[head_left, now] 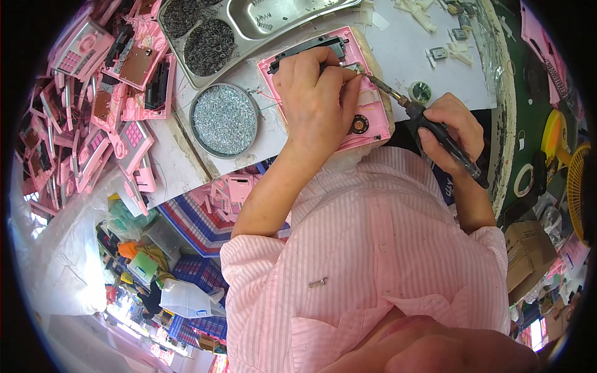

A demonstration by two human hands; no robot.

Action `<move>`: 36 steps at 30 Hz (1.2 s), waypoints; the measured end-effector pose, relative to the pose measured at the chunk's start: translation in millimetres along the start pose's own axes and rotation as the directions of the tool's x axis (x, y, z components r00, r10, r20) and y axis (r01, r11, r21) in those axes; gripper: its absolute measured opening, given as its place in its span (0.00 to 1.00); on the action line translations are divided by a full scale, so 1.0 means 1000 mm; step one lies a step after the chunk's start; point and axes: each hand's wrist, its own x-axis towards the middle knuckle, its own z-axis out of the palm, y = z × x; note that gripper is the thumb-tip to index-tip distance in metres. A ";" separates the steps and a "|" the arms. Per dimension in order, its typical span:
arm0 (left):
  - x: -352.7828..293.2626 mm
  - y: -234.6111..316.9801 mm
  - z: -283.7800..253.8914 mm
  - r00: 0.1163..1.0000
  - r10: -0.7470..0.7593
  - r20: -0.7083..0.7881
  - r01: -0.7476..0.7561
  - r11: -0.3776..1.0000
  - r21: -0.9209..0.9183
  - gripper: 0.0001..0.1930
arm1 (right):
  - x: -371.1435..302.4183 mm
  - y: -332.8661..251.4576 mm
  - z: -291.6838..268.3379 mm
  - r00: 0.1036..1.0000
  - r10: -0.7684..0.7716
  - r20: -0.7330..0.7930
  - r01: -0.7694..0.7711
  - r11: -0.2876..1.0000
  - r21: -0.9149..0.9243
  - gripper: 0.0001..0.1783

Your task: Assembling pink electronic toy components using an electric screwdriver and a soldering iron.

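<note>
A pink plastic housing (377, 127) lies on a wrapped pad on the bench, with a long black part (314, 45) along its far side and a round dark component (359, 124) near its front. My left hand (311, 99) rests over the housing, thumb and fingers pinched by a small metal piece; whatever is between the fingertips is hidden. In my right hand (457, 124) is a soldering iron (443, 138), held by its black handle. Its metal shaft points left, with the tip close to my left fingertips. Thin red wires show at the housing's left edge.
Left of the housing stands a round dish (224, 120) of small screws; behind it is a metal tray (273, 17) with dark springs. Pink phone-like units (93, 143) are heaped far left. A green round spool (420, 92) and white parts (460, 53) lie right. A yellow fan (578, 186) stands far right.
</note>
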 end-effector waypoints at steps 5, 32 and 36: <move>-0.001 0.000 0.000 1.000 0.011 0.000 -0.011 1.000 0.005 0.09 | 0.007 -0.002 -0.006 0.990 -0.104 0.093 0.116 0.985 -0.126 0.18; 0.000 0.003 -0.001 1.000 0.015 0.004 -0.015 0.999 0.040 0.10 | 0.013 -0.002 -0.019 0.998 -0.063 0.019 0.064 0.994 -0.093 0.16; -0.001 0.002 -0.004 0.999 0.023 0.024 -0.024 0.999 0.041 0.08 | 0.014 -0.002 -0.019 0.998 -0.066 0.017 0.067 0.995 -0.078 0.16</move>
